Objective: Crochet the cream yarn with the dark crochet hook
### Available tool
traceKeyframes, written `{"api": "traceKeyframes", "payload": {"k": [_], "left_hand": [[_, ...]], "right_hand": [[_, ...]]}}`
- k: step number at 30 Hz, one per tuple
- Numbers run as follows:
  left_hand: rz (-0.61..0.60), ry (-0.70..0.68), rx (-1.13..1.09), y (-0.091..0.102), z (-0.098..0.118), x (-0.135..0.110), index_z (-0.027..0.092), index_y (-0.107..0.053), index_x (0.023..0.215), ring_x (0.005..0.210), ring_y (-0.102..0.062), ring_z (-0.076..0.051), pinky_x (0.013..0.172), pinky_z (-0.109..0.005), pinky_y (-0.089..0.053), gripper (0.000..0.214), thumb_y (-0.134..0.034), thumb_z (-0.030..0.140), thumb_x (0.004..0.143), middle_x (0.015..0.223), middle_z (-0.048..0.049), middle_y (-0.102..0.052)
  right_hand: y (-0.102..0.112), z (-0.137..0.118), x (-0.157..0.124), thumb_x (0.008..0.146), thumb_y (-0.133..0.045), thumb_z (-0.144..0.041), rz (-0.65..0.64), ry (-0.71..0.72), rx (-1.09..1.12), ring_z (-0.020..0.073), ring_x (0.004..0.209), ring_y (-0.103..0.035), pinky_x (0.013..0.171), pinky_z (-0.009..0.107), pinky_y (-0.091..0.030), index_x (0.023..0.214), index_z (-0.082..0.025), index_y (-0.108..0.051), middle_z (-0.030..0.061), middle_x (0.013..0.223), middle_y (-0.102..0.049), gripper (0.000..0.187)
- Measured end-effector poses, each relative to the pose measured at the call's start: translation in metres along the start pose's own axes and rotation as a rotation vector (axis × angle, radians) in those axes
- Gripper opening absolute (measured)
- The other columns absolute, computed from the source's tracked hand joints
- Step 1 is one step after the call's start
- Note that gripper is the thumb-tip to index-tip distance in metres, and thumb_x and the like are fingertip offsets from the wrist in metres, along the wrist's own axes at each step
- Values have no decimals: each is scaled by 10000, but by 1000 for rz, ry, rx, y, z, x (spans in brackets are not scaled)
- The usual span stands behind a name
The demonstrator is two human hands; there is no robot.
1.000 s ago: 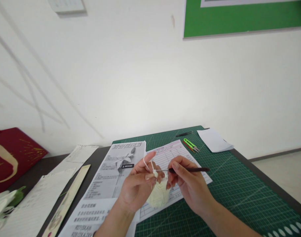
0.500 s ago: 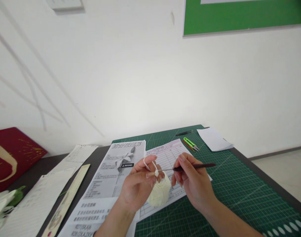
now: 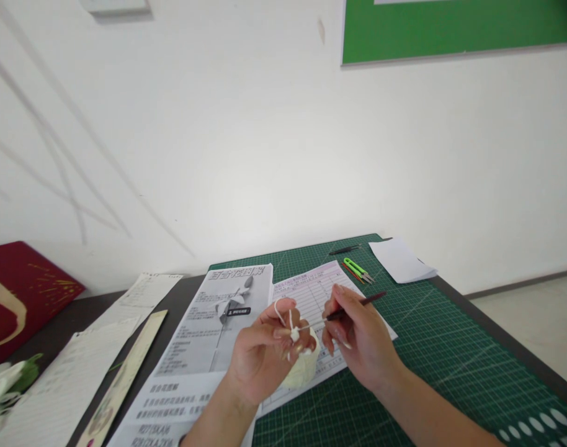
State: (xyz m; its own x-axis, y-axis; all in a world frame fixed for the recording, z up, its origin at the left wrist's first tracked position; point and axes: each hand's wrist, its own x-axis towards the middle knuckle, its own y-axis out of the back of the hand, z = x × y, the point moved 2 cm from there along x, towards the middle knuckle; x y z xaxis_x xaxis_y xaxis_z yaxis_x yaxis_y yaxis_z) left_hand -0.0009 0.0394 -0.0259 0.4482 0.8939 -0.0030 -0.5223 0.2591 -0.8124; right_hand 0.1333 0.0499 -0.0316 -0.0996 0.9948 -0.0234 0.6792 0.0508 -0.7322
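My left hand point(image 3: 267, 347) pinches a small white piece of crochet work point(image 3: 294, 334) between thumb and fingers, with a strand of white yarn point(image 3: 280, 313) looped over the index finger. Between the fingers and thumb of my right hand point(image 3: 355, 335) is the dark handle of a crochet hook point(image 3: 374, 297). Its thin metal shaft points left and reaches the white work; the tip is hidden there. Behind and below my left hand sits a cream ball of yarn point(image 3: 302, 372), partly covered by the fingers, on a printed grid sheet point(image 3: 321, 282).
A green cutting mat point(image 3: 451, 354) spreads under the papers. Green thread snips point(image 3: 358, 270), black tweezers point(image 3: 345, 249) and folded white paper point(image 3: 402, 261) lie at the back. Leftward are a printed pattern sheet point(image 3: 204, 335), a ruler point(image 3: 125, 379), handwritten pages point(image 3: 83, 366) and a red bag point(image 3: 36, 279).
The hook's handle end has swung left and up as my right hand turned. My left hand has tilted slightly, and the white work sits a little lower. The view shifted slightly.
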Motion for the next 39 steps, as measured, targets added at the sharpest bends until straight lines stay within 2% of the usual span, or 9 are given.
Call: {"api": "traceKeyframes", "payload": {"k": [5, 8, 14, 20, 33, 39], "left_hand": [[23, -91, -66, -5, 6, -3, 183, -695, 764, 539, -430, -115, 627, -309, -373, 267, -539, 57, 588, 497, 34, -444], [48, -120, -80, -8, 10, -3, 160, -679, 744, 543, -412, -118, 603, -297, -369, 236, -549, 54, 576, 504, 28, -424], [80, -134, -72, -10, 11, -1, 148, -648, 708, 532, -381, -100, 585, -265, -361, 160, -571, 35, 625, 510, 35, -394], [84, -167, -75, -10, 11, -1, 139, -652, 735, 520, -343, -91, 564, -245, -354, 125, -571, 60, 681, 496, 47, -353], [165, -185, -92, -11, 11, -1, 157, -666, 754, 513, -327, -83, 533, -226, -337, 194, -587, 37, 624, 516, 52, -331], [145, -187, -90, -10, 11, 0, 155, -677, 770, 511, -311, -84, 538, -232, -345, 218, -568, 27, 632, 512, 51, -323]], "right_hand": [[-5, -3, -9, 708, -736, -255, -125, 105, -117, 56, 369, -481, 378, 161, -402, 630, -168, -593, -64, 446, -557, 184], [-6, -3, -12, 662, -772, -196, -155, 120, -222, 75, 407, -537, 411, 171, -418, 671, -169, -632, -46, 471, -610, 143], [-5, -1, -11, 747, -703, -222, -165, 147, -225, 74, 432, -540, 451, 182, -436, 671, -167, -639, -36, 489, -619, 114], [-6, 1, -11, 728, -722, -203, -164, 101, -149, 88, 464, -567, 478, 195, -465, 692, -175, -639, -29, 537, -654, 95], [-4, 5, -12, 761, -698, -208, -167, 120, -181, 99, 519, -599, 517, 198, -463, 710, -179, -637, -21, 568, -667, 84], [-3, 6, -13, 760, -701, -208, -168, 110, -164, 91, 525, -606, 524, 185, -461, 718, -185, -639, -30, 573, -666, 79]]}}
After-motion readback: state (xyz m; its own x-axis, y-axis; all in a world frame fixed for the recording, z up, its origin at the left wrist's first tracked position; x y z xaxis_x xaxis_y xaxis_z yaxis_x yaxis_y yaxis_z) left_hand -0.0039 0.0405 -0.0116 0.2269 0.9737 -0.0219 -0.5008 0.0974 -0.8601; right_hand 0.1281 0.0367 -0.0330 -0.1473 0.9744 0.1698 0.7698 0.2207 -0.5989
